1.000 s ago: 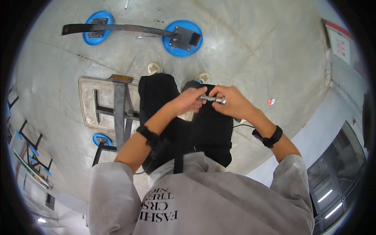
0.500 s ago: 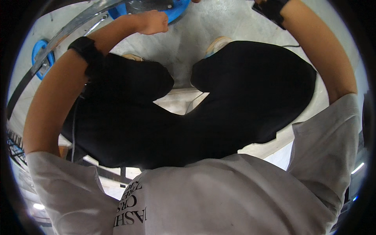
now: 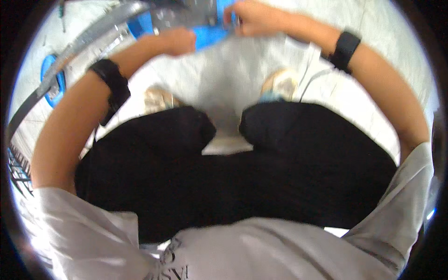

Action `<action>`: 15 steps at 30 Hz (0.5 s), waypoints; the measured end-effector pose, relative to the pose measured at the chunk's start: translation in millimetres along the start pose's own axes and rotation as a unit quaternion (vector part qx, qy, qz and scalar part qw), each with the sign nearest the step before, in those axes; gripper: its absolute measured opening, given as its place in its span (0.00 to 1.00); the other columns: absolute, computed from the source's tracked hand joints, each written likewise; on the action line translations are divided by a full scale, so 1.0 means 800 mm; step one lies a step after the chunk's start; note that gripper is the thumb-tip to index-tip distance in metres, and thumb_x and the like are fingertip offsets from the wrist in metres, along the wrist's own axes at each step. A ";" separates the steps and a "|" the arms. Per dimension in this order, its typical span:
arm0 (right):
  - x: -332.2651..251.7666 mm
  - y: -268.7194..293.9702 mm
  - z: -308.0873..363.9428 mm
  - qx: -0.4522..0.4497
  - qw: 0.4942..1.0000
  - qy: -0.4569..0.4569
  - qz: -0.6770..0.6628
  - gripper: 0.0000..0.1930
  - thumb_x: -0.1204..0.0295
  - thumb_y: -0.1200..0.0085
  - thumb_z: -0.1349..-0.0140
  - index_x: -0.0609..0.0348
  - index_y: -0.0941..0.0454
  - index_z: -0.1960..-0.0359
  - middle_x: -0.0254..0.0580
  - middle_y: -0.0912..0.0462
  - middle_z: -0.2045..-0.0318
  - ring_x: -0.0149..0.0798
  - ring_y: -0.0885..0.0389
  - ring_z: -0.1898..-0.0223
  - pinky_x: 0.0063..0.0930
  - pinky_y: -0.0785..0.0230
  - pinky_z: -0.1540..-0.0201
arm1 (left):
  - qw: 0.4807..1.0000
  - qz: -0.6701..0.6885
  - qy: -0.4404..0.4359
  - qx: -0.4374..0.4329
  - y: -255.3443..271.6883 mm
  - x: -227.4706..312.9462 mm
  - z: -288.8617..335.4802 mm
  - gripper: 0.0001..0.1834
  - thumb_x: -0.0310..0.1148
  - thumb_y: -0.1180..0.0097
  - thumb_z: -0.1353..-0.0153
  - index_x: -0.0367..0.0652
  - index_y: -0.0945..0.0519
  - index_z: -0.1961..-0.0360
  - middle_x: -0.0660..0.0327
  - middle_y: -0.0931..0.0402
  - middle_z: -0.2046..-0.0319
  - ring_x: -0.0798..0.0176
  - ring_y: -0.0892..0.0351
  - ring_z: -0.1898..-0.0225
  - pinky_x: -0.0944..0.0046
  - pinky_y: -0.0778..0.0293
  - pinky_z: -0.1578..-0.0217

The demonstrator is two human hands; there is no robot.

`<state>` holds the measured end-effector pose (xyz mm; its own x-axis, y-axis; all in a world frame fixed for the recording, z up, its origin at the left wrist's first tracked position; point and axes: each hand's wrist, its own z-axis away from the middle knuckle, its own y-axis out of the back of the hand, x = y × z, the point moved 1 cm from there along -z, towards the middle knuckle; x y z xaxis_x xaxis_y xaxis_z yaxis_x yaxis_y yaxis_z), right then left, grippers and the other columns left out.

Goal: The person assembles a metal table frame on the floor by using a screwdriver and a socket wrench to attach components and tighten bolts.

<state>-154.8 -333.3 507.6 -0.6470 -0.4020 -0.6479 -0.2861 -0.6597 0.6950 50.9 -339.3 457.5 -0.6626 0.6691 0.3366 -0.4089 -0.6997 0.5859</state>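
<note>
A blue container (image 3: 210,38) stands on the floor at the top of the view, with blurred grey, shiny contents (image 3: 172,19) in it. My left hand (image 3: 179,41) is closed at the container's near left side, back of the hand showing; anything inside its fingers is hidden. Over the container's right end, my right hand (image 3: 256,18) has its fingers curled together. A small dark bit shows between them, too smeared to name. A grey curved band (image 3: 70,51) arcs from the left edge up past my left forearm toward the container.
A smaller blue dish (image 3: 50,81) lies on the floor at the left, beyond the band. Below the hands are my shoes (image 3: 282,84) and black-clad knees (image 3: 289,140). A thin cable (image 3: 310,79) runs near my right wrist. Black rack-like bars (image 3: 18,165) stand at the far left.
My right hand has come into view and moved left and nearer, over the container. The view has tilted, showing more floor and both shoes. My left hand stays closed near the container.
</note>
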 end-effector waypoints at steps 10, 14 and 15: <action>-0.020 0.014 0.006 0.083 0.993 -0.073 -0.042 0.10 0.74 0.52 0.52 0.65 0.28 0.68 0.53 0.23 0.74 0.49 0.23 0.70 0.35 0.32 0.65 | 0.978 0.071 0.192 0.025 0.013 -0.028 0.060 0.20 0.38 0.50 0.52 0.30 0.24 0.65 0.43 0.27 0.62 0.45 0.27 0.57 0.53 0.31 0.56; -0.024 -0.011 0.001 0.030 0.999 -0.033 -0.015 0.10 0.75 0.52 0.55 0.65 0.28 0.68 0.54 0.23 0.74 0.51 0.24 0.69 0.38 0.32 0.64 | 0.953 0.135 0.163 0.218 0.004 -0.020 0.062 0.23 0.45 0.48 0.54 0.30 0.24 0.71 0.41 0.27 0.65 0.45 0.27 0.60 0.55 0.31 0.58; -0.025 -0.011 -0.003 0.019 0.999 -0.037 -0.017 0.11 0.75 0.52 0.57 0.64 0.27 0.69 0.55 0.23 0.73 0.53 0.24 0.68 0.40 0.31 0.63 | 0.949 0.150 0.157 0.230 0.008 -0.020 0.063 0.25 0.49 0.46 0.55 0.31 0.24 0.75 0.40 0.27 0.66 0.45 0.26 0.62 0.56 0.32 0.58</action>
<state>-137.8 -320.8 513.9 -0.6860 -0.3312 -0.6479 -0.3352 -0.6465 0.6854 90.4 -341.9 493.3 -0.8896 0.2989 0.3454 0.0973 -0.6148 0.7827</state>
